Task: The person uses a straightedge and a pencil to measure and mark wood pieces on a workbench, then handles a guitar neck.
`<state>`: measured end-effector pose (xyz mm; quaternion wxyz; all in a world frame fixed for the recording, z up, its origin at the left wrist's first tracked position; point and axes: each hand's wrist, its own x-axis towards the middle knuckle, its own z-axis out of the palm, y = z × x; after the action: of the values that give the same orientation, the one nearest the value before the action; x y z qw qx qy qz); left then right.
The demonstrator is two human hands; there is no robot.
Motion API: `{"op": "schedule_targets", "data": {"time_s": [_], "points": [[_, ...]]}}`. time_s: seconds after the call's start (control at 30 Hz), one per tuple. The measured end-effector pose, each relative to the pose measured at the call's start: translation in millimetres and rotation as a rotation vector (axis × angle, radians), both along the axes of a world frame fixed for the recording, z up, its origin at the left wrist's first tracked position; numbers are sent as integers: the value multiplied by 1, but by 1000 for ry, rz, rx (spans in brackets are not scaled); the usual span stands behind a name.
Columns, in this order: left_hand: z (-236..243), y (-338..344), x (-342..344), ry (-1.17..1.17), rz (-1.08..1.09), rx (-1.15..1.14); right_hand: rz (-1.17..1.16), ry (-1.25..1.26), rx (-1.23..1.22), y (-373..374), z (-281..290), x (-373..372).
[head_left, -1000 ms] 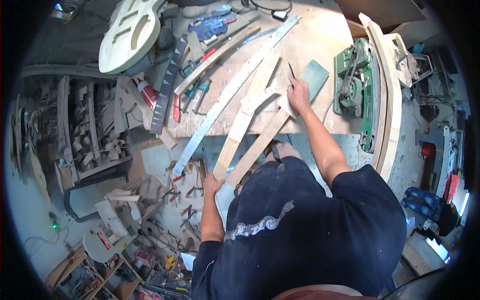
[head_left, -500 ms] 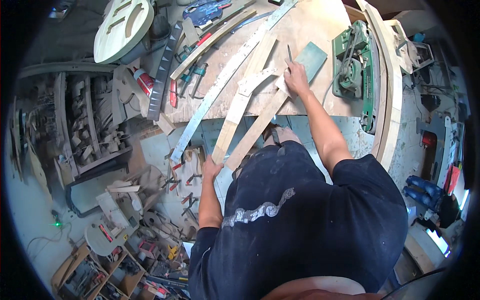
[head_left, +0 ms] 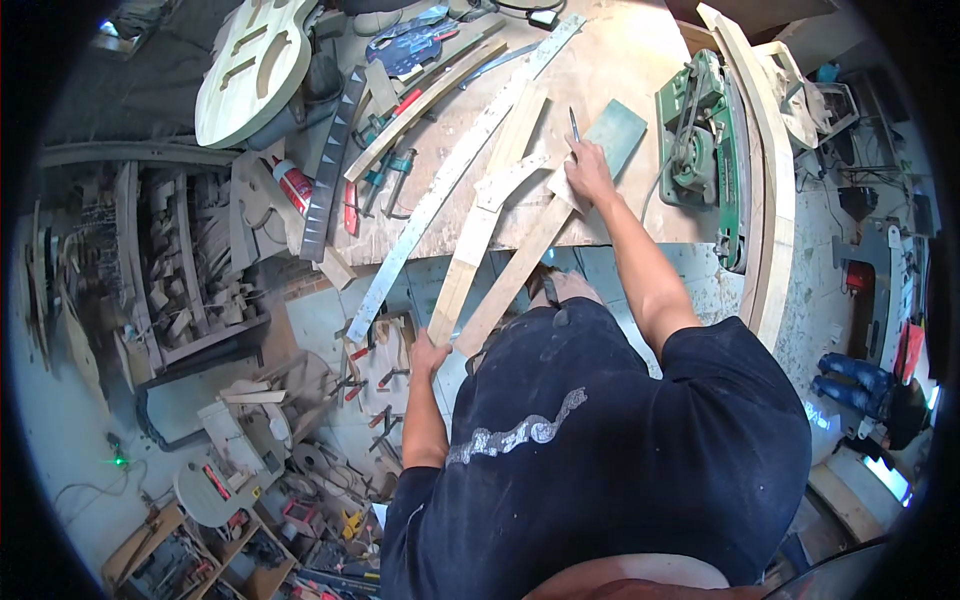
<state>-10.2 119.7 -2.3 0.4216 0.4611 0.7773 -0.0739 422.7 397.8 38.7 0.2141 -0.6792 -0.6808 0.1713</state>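
Note:
My left hand (head_left: pixel 430 353) is closed around the near end of a long pale wooden plank (head_left: pixel 462 265), which overhangs the bench's front edge. A light, angled wooden piece (head_left: pixel 512 181) lies across that plank. In my right hand (head_left: pixel 590 170) a pencil (head_left: pixel 574 124) is pinched, its tip pointing away from me. The hand rests on a small pale wood piece (head_left: pixel 563 188) at the far part of a second plank (head_left: pixel 522 268). Just beyond it lies a green-blue rectangular board (head_left: pixel 617 135). What lies under my right palm is hidden.
A long paint-flecked strip (head_left: pixel 440 210) slants left of the planks. Clamps (head_left: pixel 398 172), a dark toothed strip (head_left: pixel 330 165) and a red-and-white bottle (head_left: pixel 292 186) lie at left, below a guitar body (head_left: pixel 255 75). A green belt machine (head_left: pixel 700 150) stands at right on the bench (head_left: pixel 650 215).
The whole view has shifted slightly, with the bench a little lower in the picture. Both hands keep their holds; the planks show no clear movement against the bench.

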Motion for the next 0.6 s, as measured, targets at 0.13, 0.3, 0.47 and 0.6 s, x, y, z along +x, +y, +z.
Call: {"op": "schedule_targets", "data": {"time_s": [0.13,0.3,0.47,0.6], "points": [[2,2,1,4,-9,-23,-5,-8,1,0,-3,0],[2,2,1,18,-18,-32,-17,36,67,-3,-3,-2],[-2,0,-1,17,-27,-6,-19,32,6,-2,2,-3],[-4,-1,-2,22,-38,12,-26,23,53,-3,2,-5]]}}
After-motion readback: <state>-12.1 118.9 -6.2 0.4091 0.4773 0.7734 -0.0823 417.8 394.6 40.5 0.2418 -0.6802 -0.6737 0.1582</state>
